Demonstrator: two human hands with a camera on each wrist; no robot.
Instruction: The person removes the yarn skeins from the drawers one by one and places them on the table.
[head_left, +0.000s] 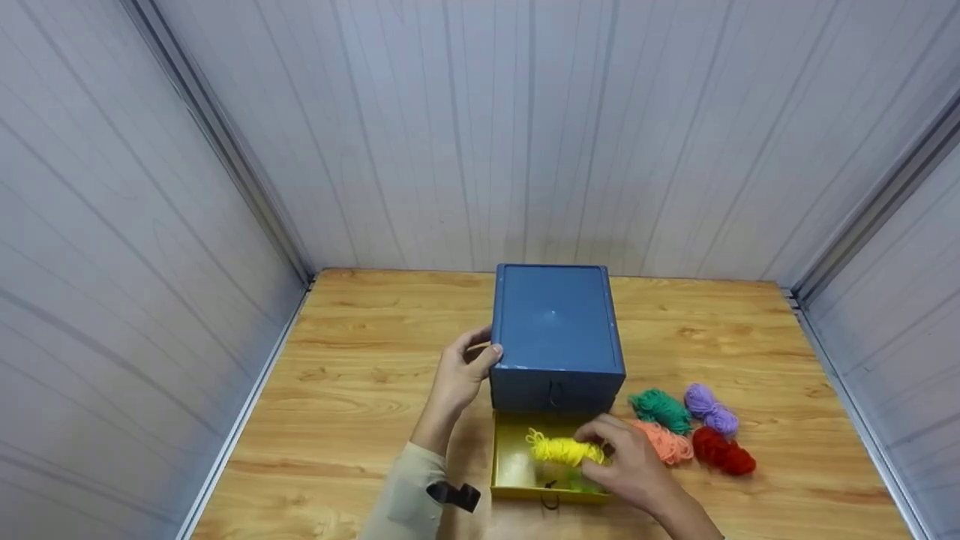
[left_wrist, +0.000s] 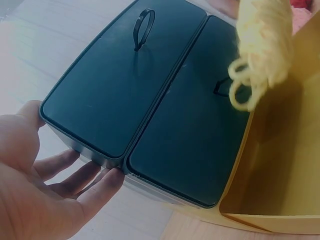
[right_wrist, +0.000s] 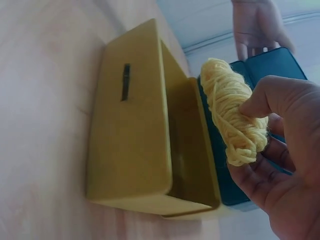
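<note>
A blue drawer box point(head_left: 556, 315) stands on the wooden table, with dark upper drawer fronts that carry small loop pulls. Its yellow bottom drawer point(head_left: 510, 459) is pulled out towards me. My left hand point(head_left: 456, 379) rests against the box's left side, thumb at the top front corner and fingertips on the side point(left_wrist: 107, 175). Over the drawer, my right hand point(head_left: 628, 461) pinches one end of a yellow yarn skein point(head_left: 562, 450) between thumb and fingers. In the right wrist view the skein point(right_wrist: 227, 107) hangs clear of the drawer walls. A greenish patch shows inside the drawer, too unclear to name.
To the right of the drawer lie a green skein point(head_left: 660, 410), a purple skein point(head_left: 711, 410), a coral skein point(head_left: 670, 444) and a red skein point(head_left: 722, 451). Pale panel walls point(head_left: 480, 150) enclose the table at the back and on both sides.
</note>
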